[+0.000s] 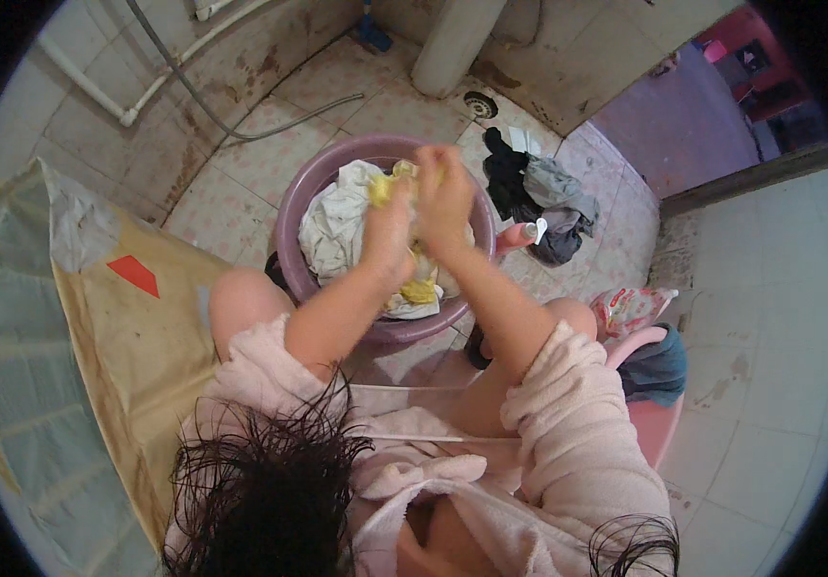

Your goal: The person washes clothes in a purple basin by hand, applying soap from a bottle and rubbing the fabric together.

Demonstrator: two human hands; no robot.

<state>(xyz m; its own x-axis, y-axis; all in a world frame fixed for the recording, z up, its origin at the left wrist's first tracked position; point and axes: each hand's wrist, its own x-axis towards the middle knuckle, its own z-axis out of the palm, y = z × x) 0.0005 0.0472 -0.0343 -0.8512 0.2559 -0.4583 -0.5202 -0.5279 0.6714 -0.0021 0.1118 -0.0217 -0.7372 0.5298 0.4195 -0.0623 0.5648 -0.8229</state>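
Observation:
Both of my hands are over a purple plastic basin (288, 241) on the tiled floor between my knees. My left hand (388, 234) grips a yellow and off-white cloth (381, 189), its fingers partly hidden behind the fabric. Against the same cloth, my right hand (446, 198) is bunched and slightly blurred, close beside the left. More of the yellow fabric hangs below my hands into the basin. White wet-looking laundry (338, 223) fills the basin's left side.
A pink bottle (515, 237) with a white top touches the basin's right side. Beyond it lie black clothes (506, 177) and grey clothes (561, 184). A plastic bag (630, 310) and pink tub (655, 425) stand right. A hose (298, 122) and floor drain (481, 104) are ahead.

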